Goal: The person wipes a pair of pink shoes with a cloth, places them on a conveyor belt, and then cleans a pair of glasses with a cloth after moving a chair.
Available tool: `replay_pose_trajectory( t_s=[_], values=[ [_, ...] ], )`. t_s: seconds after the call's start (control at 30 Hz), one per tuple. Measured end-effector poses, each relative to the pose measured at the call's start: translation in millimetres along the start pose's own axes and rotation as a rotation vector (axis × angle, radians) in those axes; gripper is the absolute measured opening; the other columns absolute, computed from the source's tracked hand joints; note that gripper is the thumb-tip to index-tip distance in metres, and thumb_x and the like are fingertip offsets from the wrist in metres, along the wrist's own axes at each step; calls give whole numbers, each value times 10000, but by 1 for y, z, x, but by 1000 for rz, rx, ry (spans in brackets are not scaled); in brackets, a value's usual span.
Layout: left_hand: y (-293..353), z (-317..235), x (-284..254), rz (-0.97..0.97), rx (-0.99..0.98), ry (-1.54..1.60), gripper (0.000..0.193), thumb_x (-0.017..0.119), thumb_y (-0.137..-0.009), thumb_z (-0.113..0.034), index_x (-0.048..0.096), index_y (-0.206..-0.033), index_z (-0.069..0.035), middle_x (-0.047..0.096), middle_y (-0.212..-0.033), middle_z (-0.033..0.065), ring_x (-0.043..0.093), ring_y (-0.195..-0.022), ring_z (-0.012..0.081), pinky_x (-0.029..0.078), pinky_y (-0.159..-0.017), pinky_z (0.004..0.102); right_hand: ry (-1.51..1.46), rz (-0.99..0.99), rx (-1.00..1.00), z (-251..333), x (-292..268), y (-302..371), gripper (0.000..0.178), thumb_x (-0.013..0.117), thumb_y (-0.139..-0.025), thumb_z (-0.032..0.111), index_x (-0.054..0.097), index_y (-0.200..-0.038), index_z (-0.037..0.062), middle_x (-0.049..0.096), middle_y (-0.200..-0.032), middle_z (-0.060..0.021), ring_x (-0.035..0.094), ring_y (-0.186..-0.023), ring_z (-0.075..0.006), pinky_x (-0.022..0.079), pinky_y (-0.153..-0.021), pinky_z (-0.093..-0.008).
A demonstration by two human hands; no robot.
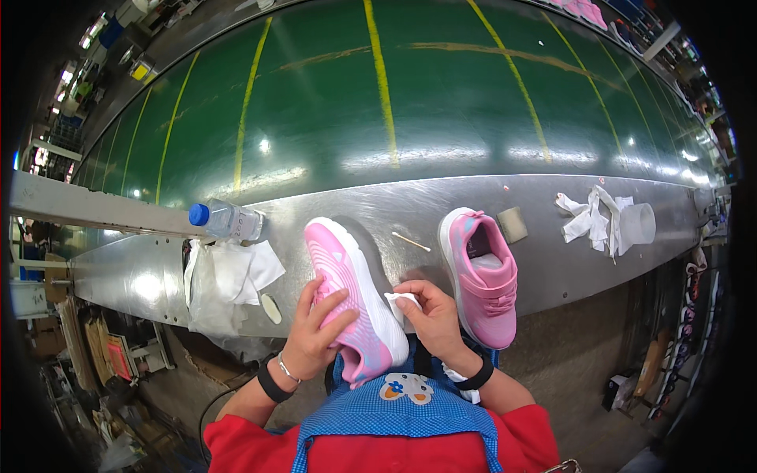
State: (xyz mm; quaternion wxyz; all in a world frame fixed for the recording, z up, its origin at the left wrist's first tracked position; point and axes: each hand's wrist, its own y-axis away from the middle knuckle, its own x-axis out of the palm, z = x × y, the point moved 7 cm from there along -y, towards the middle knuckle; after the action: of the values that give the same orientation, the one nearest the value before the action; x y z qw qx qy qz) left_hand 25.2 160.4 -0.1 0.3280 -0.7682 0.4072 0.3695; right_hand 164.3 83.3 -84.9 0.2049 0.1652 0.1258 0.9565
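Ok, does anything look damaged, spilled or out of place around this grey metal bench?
Ragged brown streaks run across the glossy green surface and its yellow lines, perhaps wear or stains. A thin, white-tipped swab lies loose left of the upright pink sneaker. No obvious spill shows.

From over here I see a pink sneaker (pixel 347 272) with paler wavy stripes and a white sole (pixel 372 288), a second pink sneaker (pixel 485 277) tinged light blue, a green conveyor belt (pixel 315 102) striped yellow, a blue checked apron (pixel 394 422), red sleeves (pixel 524 437), black wristbands (pixel 274 382) and a blue bottle cap (pixel 199 214).
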Motion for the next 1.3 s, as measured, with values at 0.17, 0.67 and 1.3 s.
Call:
replay_pose_trajectory(
  t_s=[0.17,0.67,1.3],
  values=[
    [10,-13,4,86,3,73,448,621,-503,-43,581,-946,-91,487,-1114,101,369,-1086,406,353,-896,472,114,17,-71,19,12,-21,150,537,-814,43,530,-957,-3,542,-863,-13,488,-788,-49,385,-686,-172],
    [5,-15,1,284,-33,233,531,669,-538,-137,551,-1054,-96,515,-1059,70,400,-1065,357,313,-936,427,539,-77,-337,42,25,-43,122,594,-744,78,584,-859,38,559,-823,-56,510,-735,-147,394,-649,-244],
    [-5,34,10,-5,-405,342,729,666,-566,-148,385,-1235,-81,118,-1326,252,168,-1228,412,192,-1000,436,280,17,-54,-6,25,-56,83,511,-833,81,496,-883,16,511,-795,5,453,-714,-34,381,-620,-183]
  ],
)
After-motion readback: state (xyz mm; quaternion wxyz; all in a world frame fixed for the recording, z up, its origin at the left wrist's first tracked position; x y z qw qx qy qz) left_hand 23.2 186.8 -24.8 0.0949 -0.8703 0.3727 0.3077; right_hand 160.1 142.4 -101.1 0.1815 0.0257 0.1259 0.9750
